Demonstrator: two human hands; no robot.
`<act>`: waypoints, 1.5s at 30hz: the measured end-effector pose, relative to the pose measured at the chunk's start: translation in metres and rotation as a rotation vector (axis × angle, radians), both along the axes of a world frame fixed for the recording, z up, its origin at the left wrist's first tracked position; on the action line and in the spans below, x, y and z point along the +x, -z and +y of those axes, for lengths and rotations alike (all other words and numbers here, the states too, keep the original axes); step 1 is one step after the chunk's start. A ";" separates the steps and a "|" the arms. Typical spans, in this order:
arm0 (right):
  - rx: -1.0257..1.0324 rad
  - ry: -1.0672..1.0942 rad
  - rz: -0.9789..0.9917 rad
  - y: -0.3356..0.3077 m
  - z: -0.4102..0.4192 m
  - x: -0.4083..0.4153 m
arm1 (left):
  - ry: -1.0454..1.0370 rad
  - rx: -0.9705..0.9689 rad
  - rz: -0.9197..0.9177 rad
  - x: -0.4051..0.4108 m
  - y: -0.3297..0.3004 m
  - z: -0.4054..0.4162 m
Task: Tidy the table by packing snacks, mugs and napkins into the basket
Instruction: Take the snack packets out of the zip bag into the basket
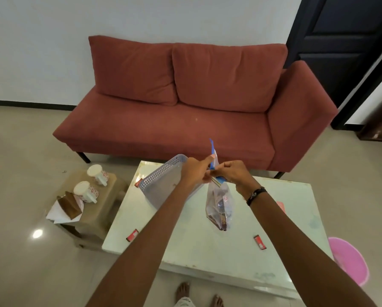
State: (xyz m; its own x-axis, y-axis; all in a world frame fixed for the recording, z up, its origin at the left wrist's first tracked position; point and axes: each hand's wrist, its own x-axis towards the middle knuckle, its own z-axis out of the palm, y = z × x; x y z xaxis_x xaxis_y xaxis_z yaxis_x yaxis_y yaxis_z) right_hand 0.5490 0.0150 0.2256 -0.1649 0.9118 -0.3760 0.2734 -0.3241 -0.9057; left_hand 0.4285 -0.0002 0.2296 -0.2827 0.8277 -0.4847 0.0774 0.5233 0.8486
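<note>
Clear plastic snack bag [219, 203] hangs below both hands, left hand [195, 171] and right hand [234, 173] pinching its top.

The scene is lit evenly and fairly brightly by soft, diffuse light. 1 small round glare spot is seen on the glossy floor [37, 233], and pale reflections are spread across the shiny table [207, 251]. Shadows are kept faint and soft-edged, notably under the sofa [174, 120]. Wide-angle distortion is evident: the door frame [362, 85] is bowed and slanted near the right edge. The picture is slightly soft throughout, and fine detail is smeared by compression.
</note>
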 end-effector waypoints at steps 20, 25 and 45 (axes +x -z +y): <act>-0.051 -0.052 0.094 0.030 -0.024 -0.025 | -0.141 -0.086 -0.292 -0.036 0.010 -0.018; -0.065 -0.114 0.130 0.016 -0.017 -0.031 | -0.141 -0.103 -0.311 -0.040 0.010 -0.015; -0.100 -0.334 -0.151 0.018 -0.021 -0.052 | 0.107 -0.031 -0.091 -0.058 0.034 -0.021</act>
State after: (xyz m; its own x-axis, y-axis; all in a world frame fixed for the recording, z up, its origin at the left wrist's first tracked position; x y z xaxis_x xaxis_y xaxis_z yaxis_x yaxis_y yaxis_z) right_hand 0.4969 -0.0061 0.2076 -0.3823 0.7748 -0.5036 0.5069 -0.2799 -0.8153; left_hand 0.3703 -0.0212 0.1959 -0.1471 0.8351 -0.5301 0.0576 0.5422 0.8382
